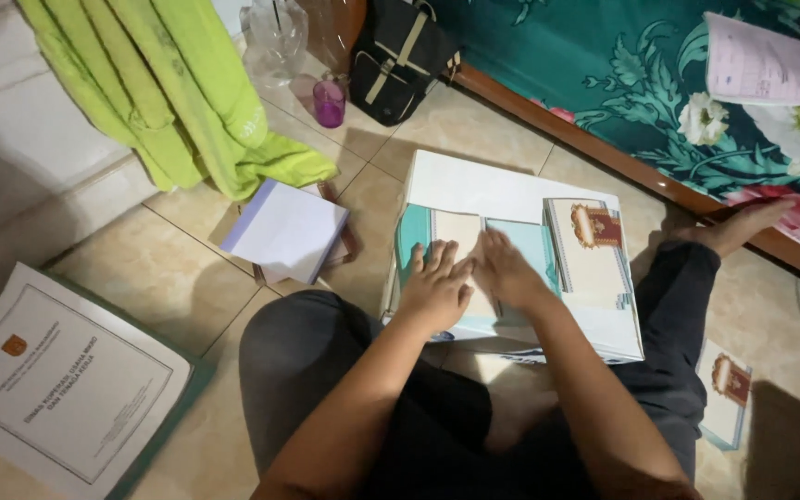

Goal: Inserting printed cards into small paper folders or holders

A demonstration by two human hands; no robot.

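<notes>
Both my hands lie flat at the centre of the frame, the left hand point(437, 282) and right hand point(504, 268) side by side, fingers spread and palms down; neither grip closes on anything, they only press. Under them sits a cream card point(458, 236), smooth and rectangular, flanked by two teal cards: one point(411, 236) to its left, one point(528, 243) to its right. Just right of those stands one printed booklet point(594, 255), pale with a red and gold emblem and a patterned border. All of these rest on one large white sheet point(474, 185) spread on the tiled floor point(168, 268).

At lower right of the frame lies a second emblem card point(727, 393), flat on the tiles. At lower left is one framed white document point(62, 384) with a green edge. Left of centre sits one stack of plain white paper point(287, 231). At the top of the frame I count one lime green cloth point(173, 93), soft and crumpled, one small purple cup point(329, 102), and one black bag point(400, 60).
</notes>
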